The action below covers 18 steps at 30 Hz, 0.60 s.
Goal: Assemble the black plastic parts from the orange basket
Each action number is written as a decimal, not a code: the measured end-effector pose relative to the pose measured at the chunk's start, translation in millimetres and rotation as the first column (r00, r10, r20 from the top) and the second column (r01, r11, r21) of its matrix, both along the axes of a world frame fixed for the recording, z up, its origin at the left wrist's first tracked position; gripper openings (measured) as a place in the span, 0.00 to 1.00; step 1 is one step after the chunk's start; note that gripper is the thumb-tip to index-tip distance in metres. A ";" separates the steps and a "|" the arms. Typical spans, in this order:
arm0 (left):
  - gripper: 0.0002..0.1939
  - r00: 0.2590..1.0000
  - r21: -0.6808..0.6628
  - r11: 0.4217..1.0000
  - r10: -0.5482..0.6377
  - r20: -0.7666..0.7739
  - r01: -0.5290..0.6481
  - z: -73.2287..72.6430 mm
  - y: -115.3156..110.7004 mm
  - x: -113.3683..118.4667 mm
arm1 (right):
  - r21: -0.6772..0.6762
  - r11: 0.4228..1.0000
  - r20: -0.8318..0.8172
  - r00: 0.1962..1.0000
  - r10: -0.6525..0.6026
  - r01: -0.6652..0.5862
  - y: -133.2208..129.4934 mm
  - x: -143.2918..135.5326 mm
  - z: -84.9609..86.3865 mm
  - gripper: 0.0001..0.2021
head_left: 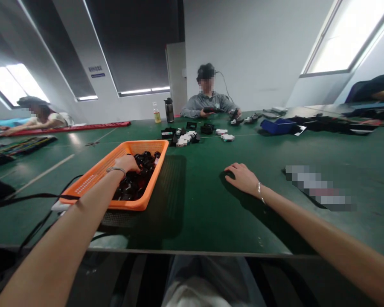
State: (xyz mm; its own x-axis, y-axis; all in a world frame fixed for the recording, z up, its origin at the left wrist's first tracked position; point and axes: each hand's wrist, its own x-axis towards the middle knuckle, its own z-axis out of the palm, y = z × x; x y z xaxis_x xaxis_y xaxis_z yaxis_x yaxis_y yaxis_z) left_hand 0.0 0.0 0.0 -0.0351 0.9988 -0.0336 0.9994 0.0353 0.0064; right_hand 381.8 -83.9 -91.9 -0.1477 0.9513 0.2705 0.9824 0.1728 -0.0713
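An orange plastic basket (157,181) stands on the green table (198,204), left of centre, with many small dark parts (136,183) in it. My left hand (127,163) reaches over the basket's left side and touches the dark parts; its fingertips are hidden among them, so what it may grip does not show. To the right, my right hand (240,175) hovers low over or rests on the table, fingers apart and nothing in them.
Black and white parts (186,138) lie beyond the basket, near a dark bottle (169,111) and a small yellow-labelled bottle (156,113). A blue tray (277,126) is back right, a blurred flat object (320,187) right. Cables run left. Other people sit around the table.
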 end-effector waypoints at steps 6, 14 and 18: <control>0.22 0.978 0.105 0.987 0.136 -0.160 -0.120 50.2 -19.6 34.5 | -0.019 0.999 -0.029 0.999 -0.041 0.040 0.2 -6.5 1.1 0.15; 0.16 0.982 0.384 0.907 -0.129 -0.135 0.172 89.2 -82.6 137.6 | -0.146 0.963 -0.816 0.578 0.012 -0.225 12.6 -30.5 20.6 0.13; 0.16 0.920 0.278 0.877 -0.377 -0.103 0.391 51.9 -98.9 188.2 | 0.011 0.874 -0.999 0.040 0.034 -0.485 13.1 -45.8 25.0 0.20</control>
State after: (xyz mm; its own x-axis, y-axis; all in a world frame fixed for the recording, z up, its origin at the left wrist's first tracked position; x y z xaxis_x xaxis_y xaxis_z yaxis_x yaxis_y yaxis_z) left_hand 188.2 -98.9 51.9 0.3585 0.8995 0.2496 0.9335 -0.3478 -0.0873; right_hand 336.1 -70.8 -66.9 -0.2312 0.9577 0.1716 -0.1071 0.1502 -0.9828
